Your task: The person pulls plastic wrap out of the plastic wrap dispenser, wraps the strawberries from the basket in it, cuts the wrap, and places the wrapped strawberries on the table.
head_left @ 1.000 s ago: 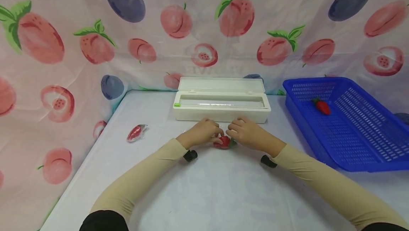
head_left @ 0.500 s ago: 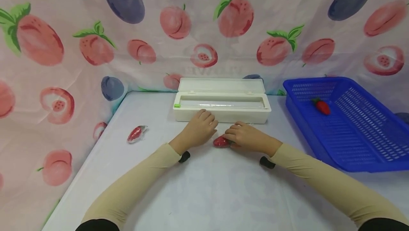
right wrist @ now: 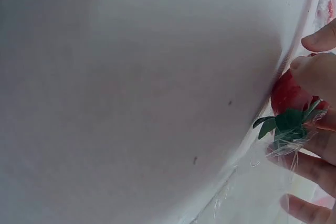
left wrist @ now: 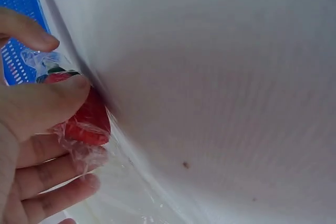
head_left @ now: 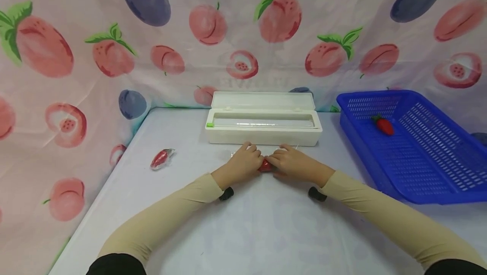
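A red strawberry with green leaves (right wrist: 289, 95), partly wrapped in clear film (right wrist: 283, 153), lies between both hands in front of the white box. My left hand (head_left: 243, 161) holds its tip end. In the left wrist view the thumb (left wrist: 58, 100) presses across the red fruit while bunched film hangs by the fingers. At the leaf end, my right hand (head_left: 294, 165) holds the fruit with its thumb on top, and the fingers sit beside the loose film. From the head view only a small red patch shows; the hands hide the rest.
Behind the hands stands a white cling film box (head_left: 264, 136) with its lid up. A film-wrapped strawberry (head_left: 162, 159) lies on the table (head_left: 243, 228) to the left. To the right, a blue basket (head_left: 430, 197) holds one unwrapped strawberry (head_left: 383, 126).
My left hand lifted off the strawberry, then came back to its tip end. My right hand moved slightly down and inward and took hold of the leaf end.
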Demonstrator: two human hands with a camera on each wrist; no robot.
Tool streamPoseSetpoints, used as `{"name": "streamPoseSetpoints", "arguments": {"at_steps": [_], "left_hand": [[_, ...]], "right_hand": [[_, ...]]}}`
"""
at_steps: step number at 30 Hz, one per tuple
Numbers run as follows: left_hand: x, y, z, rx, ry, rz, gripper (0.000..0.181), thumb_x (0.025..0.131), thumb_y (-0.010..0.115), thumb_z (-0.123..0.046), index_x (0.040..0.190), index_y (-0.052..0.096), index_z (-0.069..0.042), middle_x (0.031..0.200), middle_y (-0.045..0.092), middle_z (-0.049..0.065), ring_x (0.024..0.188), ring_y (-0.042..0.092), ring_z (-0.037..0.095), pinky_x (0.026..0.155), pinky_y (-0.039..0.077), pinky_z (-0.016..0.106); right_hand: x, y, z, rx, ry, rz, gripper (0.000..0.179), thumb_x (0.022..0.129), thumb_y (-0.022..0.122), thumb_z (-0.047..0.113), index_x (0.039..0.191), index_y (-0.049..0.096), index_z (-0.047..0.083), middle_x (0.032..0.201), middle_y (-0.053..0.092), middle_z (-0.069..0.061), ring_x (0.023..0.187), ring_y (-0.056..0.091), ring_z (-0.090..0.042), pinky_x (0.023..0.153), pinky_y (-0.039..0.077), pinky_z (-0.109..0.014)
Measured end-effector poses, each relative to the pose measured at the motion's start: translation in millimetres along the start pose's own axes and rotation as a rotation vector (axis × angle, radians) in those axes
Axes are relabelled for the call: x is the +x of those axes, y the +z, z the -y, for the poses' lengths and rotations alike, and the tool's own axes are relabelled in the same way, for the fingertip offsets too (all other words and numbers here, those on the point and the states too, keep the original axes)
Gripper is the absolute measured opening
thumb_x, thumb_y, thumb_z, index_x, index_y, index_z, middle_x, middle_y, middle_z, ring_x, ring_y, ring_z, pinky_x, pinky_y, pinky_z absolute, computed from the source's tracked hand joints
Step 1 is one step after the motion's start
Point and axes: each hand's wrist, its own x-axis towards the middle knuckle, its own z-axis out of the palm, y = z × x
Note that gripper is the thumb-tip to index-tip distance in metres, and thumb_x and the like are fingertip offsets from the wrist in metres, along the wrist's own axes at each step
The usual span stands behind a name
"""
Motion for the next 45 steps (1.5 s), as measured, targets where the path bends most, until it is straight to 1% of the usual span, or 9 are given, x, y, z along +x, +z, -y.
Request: {"name": "streamPoseSetpoints", "arguments": {"at_steps": [6, 13, 17, 21, 24, 32, 38, 41, 45], "left_hand": [[0.2, -0.3, -1.1, -0.096, -0.038, 0.05, 0.046, 0.086, 0.061, -0.047, 0.114, 0.063, -0.011, 0.106, 0.068, 0.002, 0.104, 0.059, 0.02, 0.1, 0.041, 0.039], [-0.5, 2.1, 3.7, -0.195, -0.09, 0.07, 0.05, 0.086, 0.059, -0.05, 0.123, 0.055, -0.018, 0.116, 0.055, 0.006, 0.112, 0.051, 0.023, 0.102, 0.038, 0.04], [-2.5, 5.8, 6.3, -0.225, -0.116, 0.041, 0.05, 0.083, 0.062, -0.053, 0.12, 0.053, -0.021, 0.115, 0.05, 0.005, 0.113, 0.044, 0.023, 0.106, 0.031, 0.044], [-3.6, 7.6, 7.3, -0.23, -0.134, -0.027, 0.05, 0.078, 0.066, -0.055, 0.113, 0.054, -0.022, 0.115, 0.045, 0.003, 0.113, 0.038, 0.022, 0.108, 0.021, 0.048], [-3.2, 7.1, 6.6, -0.239, -0.123, -0.054, 0.046, 0.077, 0.067, -0.054, 0.106, 0.057, -0.019, 0.114, 0.044, 0.003, 0.112, 0.037, 0.022, 0.105, 0.02, 0.048], [-3.1, 6.7, 3.7, -0.246, -0.123, 0.035, 0.043, 0.079, 0.066, -0.053, 0.1, 0.06, -0.016, 0.116, 0.046, 0.002, 0.117, 0.036, 0.023, 0.106, 0.019, 0.047], [-3.7, 3.4, 0.5, -0.322, -0.165, 0.089, 0.053, 0.078, 0.068, -0.053, 0.11, 0.056, -0.013, 0.113, 0.049, 0.003, 0.114, 0.041, 0.022, 0.105, 0.026, 0.044], [-3.8, 0.4, -2.0, -0.34, -0.159, 0.09, 0.054, 0.078, 0.069, -0.051, 0.112, 0.056, -0.01, 0.114, 0.051, 0.005, 0.115, 0.042, 0.023, 0.103, 0.03, 0.042], [-3.7, -1.3, -4.2, -0.292, -0.153, 0.072, 0.05, 0.079, 0.067, -0.052, 0.109, 0.061, -0.011, 0.116, 0.053, 0.005, 0.117, 0.041, 0.023, 0.105, 0.029, 0.041]], "right_hand": [[-1.1, 2, 2, -0.005, 0.048, 0.032, 0.048, 0.081, 0.07, 0.037, 0.115, 0.058, 0.005, 0.1, 0.068, -0.004, 0.095, 0.062, -0.021, 0.091, 0.046, -0.046], [3.7, 1, -1, 0.0, 0.123, 0.015, 0.038, 0.082, 0.065, 0.044, 0.105, 0.059, 0.013, 0.099, 0.058, -0.005, 0.099, 0.053, -0.024, 0.089, 0.042, -0.044], [4.7, 4, -2, 0.043, 0.152, 0.032, 0.038, 0.083, 0.065, 0.045, 0.107, 0.06, 0.016, 0.1, 0.056, -0.005, 0.099, 0.05, -0.024, 0.088, 0.041, -0.045], [4.2, 8, -5, 0.08, 0.172, 0.031, 0.038, 0.082, 0.065, 0.045, 0.108, 0.061, 0.017, 0.101, 0.055, -0.005, 0.099, 0.048, -0.024, 0.086, 0.04, -0.046], [3.5, 10, -5, 0.102, 0.201, 0.033, 0.039, 0.081, 0.066, 0.046, 0.108, 0.061, 0.018, 0.102, 0.056, -0.004, 0.101, 0.048, -0.023, 0.087, 0.039, -0.046], [5.4, 7, -1, 0.155, 0.209, 0.011, 0.044, 0.077, 0.07, 0.049, 0.104, 0.063, 0.016, 0.101, 0.057, -0.004, 0.1, 0.048, -0.023, 0.085, 0.039, -0.047], [6.3, 8, 1, 0.179, 0.244, 0.029, 0.042, 0.074, 0.073, 0.049, 0.099, 0.064, 0.016, 0.101, 0.057, -0.003, 0.101, 0.047, -0.022, 0.086, 0.039, -0.046], [5.5, 9, 1, 0.187, 0.249, 0.027, 0.043, 0.073, 0.075, 0.048, 0.099, 0.064, 0.016, 0.101, 0.057, -0.003, 0.1, 0.047, -0.022, 0.086, 0.04, -0.046], [3.8, 8, 2, 0.203, 0.259, 0.004, 0.048, 0.07, 0.077, 0.048, 0.102, 0.065, 0.014, 0.103, 0.058, -0.005, 0.102, 0.048, -0.023, 0.085, 0.04, -0.045]]}}
